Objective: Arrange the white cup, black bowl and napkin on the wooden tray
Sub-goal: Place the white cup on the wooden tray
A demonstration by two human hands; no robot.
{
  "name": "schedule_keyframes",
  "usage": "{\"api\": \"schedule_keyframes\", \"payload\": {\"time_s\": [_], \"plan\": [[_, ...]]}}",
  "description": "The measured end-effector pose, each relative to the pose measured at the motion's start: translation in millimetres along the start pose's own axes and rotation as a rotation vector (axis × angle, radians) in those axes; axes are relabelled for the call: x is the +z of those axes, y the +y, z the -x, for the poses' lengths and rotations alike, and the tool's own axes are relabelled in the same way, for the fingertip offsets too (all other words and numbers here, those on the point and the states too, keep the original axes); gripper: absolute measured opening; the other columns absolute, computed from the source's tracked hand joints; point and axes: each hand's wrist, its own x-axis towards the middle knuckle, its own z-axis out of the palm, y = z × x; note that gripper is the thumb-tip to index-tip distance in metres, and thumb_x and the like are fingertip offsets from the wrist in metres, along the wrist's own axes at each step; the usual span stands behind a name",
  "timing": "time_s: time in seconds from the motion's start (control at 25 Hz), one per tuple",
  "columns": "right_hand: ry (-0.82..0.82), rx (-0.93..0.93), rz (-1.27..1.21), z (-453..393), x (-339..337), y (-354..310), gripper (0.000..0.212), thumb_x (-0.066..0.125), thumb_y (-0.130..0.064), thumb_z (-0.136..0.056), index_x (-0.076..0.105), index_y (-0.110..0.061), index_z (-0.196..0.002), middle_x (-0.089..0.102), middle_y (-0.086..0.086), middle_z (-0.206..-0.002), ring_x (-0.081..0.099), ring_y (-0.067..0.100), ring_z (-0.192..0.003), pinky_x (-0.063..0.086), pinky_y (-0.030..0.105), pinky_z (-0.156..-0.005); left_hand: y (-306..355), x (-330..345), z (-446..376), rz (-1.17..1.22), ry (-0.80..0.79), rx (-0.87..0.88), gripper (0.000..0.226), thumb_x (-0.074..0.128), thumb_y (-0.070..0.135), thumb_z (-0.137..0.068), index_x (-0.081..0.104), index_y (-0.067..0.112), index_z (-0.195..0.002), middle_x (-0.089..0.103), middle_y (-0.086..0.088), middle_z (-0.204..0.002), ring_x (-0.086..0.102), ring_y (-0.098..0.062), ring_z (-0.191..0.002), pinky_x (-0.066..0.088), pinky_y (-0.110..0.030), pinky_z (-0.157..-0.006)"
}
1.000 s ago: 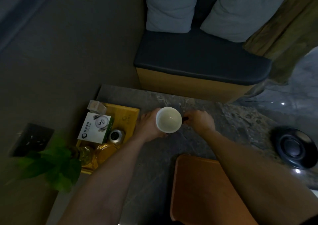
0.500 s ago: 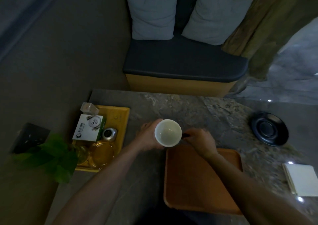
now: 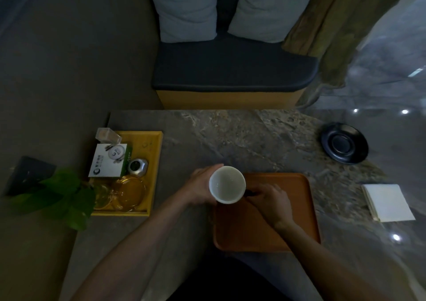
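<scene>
a grey stone-patterned table (image 3: pixel 230 139) fills the lower view, with a dark cushioned bench (image 3: pixel 232 68) and two pale pillows (image 3: pixel 189 8) beyond its far edge. on the table, near the person, lies the wooden tray (image 3: pixel 288 211), orange-brown with rounded corners. to the left sits a yellow tray (image 3: pixel 152 162) crowded with a white box (image 3: pixel 108 163), a small silver jar (image 3: pixel 138 167) and glass dishes (image 3: pixel 131 190), and green plant leaves (image 3: pixel 60 197) overlap its near left corner. the napkin (image 3: pixel 388 202) lies flat on the table, to the right of the wooden tray and apart from it. the black bowl (image 3: pixel 344 143) rests on the table farther away, beyond the tray's far right corner. the white cup (image 3: pixel 227 187) is upright, mouth up, over the wooden tray's far left corner; whether its base touches the tray cannot be told. the left hand (image 3: pixel 200 189) wraps around the cup's left side, gripping it. the right hand (image 3: pixel 270 200) is closed on the dark handle at the cup's right side.
</scene>
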Motion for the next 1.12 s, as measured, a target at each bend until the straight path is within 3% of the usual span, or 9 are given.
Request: {"api": "schedule_keyframes", "payload": {"time_s": [0.4,0.64,0.92,1.12], "plan": [[-0.012,0.111,-0.018,19,18,6,0.019,0.070,-0.039,-0.084,0.072,-0.034,-0.103,0.071,-0.007,-0.097,0.058,0.017,-0.093,0.048,0.042,-0.079,-6,8,-15,-0.133,-0.067,0.065,0.105,0.087,0.026,-0.066,0.025,0.020,-0.151,0.034,-0.004,-0.156,0.029,-0.023,-0.144,0.023,-0.046,-0.118],[-0.019,0.133,-0.035,20,20,2,0.021,0.071,-0.038,-0.084,0.071,-0.034,-0.104,0.071,-0.006,-0.098,0.059,0.018,-0.094,0.049,0.043,-0.081,-10,9,-22,-0.074,-0.062,0.072,0.103,0.085,0.016,-0.067,0.026,0.016,-0.151,0.035,-0.007,-0.155,0.031,-0.026,-0.143,0.026,-0.048,-0.117],[-0.159,0.229,-0.046,27,26,12,0.034,0.064,-0.038,-0.086,0.060,-0.036,-0.120,0.064,-0.006,-0.112,0.057,0.019,-0.107,0.050,0.043,-0.085,-30,41,0,0.209,0.104,-0.177,0.105,0.080,0.007,-0.069,0.019,0.021,-0.153,0.040,-0.008,-0.151,0.037,-0.026,-0.139,0.036,-0.050,-0.112],[-0.265,0.160,0.215,52,24,35,0.040,0.055,-0.051,-0.090,0.051,-0.037,-0.126,0.054,-0.006,-0.127,0.049,0.019,-0.118,0.044,0.040,-0.091,-41,74,37,0.226,0.229,-0.350,0.079,0.076,0.025,-0.081,0.034,0.017,-0.148,0.036,-0.012,-0.151,0.038,-0.028,-0.137,0.038,-0.051,-0.110]]}}
